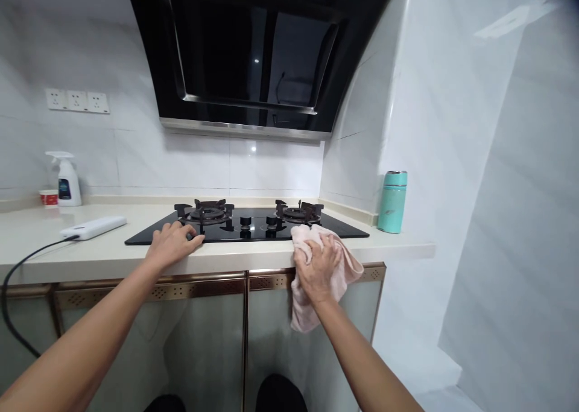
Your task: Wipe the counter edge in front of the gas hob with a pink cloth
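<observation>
My right hand presses a pale pink cloth against the front edge of the counter, at the right part of the stove. The cloth's loose end hangs down over the cabinet front. My left hand lies on the front left edge of the black glass gas stove, fingers apart and thumb stretched to the right, holding nothing. Two burners stand on the stove, a left burner and a right burner. Between them sit two black knobs, the left knob and the right knob.
A turquoise flask stands right of the stove by the wall. On the left counter are a white device with a black cable, a spray bottle and a red-white cup. The black range hood hangs above.
</observation>
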The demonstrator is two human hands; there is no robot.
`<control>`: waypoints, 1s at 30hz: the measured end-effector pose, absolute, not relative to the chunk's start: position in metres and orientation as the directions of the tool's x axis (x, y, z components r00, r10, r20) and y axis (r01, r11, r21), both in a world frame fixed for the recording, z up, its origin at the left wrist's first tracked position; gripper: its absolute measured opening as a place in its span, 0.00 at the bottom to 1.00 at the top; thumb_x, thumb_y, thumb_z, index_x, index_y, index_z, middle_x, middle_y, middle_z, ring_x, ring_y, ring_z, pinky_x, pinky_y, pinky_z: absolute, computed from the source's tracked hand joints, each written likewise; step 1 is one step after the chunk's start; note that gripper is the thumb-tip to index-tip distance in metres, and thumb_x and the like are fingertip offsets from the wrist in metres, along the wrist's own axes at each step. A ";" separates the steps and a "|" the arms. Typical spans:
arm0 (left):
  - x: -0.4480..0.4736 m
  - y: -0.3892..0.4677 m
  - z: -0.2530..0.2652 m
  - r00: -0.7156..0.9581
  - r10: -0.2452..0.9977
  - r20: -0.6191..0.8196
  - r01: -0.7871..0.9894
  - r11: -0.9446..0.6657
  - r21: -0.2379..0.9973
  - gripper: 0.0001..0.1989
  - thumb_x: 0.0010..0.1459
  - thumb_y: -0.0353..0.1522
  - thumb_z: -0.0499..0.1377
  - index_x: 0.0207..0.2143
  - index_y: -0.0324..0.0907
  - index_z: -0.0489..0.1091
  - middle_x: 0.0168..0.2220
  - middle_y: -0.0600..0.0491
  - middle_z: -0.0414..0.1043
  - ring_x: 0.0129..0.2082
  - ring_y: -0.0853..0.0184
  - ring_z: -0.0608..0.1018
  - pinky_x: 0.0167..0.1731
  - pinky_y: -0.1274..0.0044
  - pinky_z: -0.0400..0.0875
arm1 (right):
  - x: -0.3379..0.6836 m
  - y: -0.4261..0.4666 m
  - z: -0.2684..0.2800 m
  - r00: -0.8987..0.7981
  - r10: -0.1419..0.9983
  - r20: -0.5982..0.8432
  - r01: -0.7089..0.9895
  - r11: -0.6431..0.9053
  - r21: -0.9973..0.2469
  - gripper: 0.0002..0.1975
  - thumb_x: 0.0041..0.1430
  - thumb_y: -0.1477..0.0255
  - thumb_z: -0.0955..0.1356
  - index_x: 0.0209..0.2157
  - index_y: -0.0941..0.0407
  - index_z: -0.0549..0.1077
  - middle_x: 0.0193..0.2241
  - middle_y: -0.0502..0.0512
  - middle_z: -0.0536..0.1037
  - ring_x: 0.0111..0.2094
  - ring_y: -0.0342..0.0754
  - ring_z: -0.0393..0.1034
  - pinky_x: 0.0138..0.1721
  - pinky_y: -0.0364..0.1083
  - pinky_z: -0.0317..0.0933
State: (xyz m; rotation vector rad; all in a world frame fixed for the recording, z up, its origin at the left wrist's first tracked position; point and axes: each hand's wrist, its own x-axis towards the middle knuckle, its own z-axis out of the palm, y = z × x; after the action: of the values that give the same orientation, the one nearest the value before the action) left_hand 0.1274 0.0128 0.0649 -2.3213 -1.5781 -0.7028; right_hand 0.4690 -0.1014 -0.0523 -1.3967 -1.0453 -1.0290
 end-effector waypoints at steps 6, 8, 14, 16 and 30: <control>0.125 0.015 0.064 0.302 0.801 0.517 0.924 -0.379 0.046 0.27 0.58 0.53 0.47 0.45 0.50 0.76 0.50 0.44 0.73 0.56 0.47 0.69 0.52 0.58 0.63 | 0.505 -0.112 -0.054 0.002 0.100 0.995 1.000 0.008 -0.003 0.15 0.63 0.62 0.64 0.47 0.54 0.72 0.51 0.62 0.72 0.55 0.56 0.64 0.58 0.58 0.54; 0.125 0.017 0.063 0.305 0.796 0.523 0.923 -0.382 0.043 0.27 0.58 0.54 0.47 0.45 0.50 0.76 0.49 0.44 0.73 0.55 0.47 0.69 0.52 0.58 0.63 | 0.534 -0.118 -0.059 -0.002 0.102 0.995 1.000 -0.001 0.002 0.17 0.63 0.61 0.62 0.47 0.55 0.72 0.48 0.63 0.73 0.53 0.57 0.65 0.56 0.58 0.55; 0.127 0.019 0.061 0.306 0.792 0.528 0.918 -0.393 0.059 0.27 0.57 0.54 0.48 0.43 0.51 0.77 0.50 0.45 0.72 0.55 0.46 0.69 0.52 0.58 0.63 | 0.619 -0.139 -0.061 0.165 0.113 0.980 0.984 -0.093 -0.154 0.19 0.60 0.60 0.59 0.43 0.57 0.71 0.41 0.63 0.75 0.48 0.59 0.66 0.55 0.58 0.55; 0.127 0.018 0.060 0.299 0.791 0.534 0.917 -0.394 0.070 0.26 0.57 0.54 0.49 0.43 0.50 0.77 0.50 0.45 0.72 0.55 0.46 0.69 0.53 0.57 0.62 | 0.637 -0.144 -0.057 0.217 0.123 0.968 0.972 -0.119 -0.203 0.19 0.60 0.59 0.58 0.41 0.57 0.71 0.39 0.63 0.75 0.46 0.59 0.66 0.54 0.58 0.55; 0.130 0.015 0.057 0.273 0.793 0.545 0.911 -0.396 0.119 0.22 0.57 0.50 0.52 0.42 0.48 0.76 0.50 0.43 0.71 0.54 0.47 0.68 0.52 0.58 0.61 | 0.518 -0.115 -0.039 0.302 0.128 0.945 0.942 -0.190 -0.275 0.19 0.67 0.58 0.57 0.37 0.56 0.72 0.35 0.63 0.75 0.41 0.59 0.66 0.45 0.54 0.54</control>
State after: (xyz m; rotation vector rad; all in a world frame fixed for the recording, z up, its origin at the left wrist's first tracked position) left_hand 0.1304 0.0155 0.0573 -2.3243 -1.5843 -0.7944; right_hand 0.5185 -0.1150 -0.0393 -1.5745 -1.0094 -1.0267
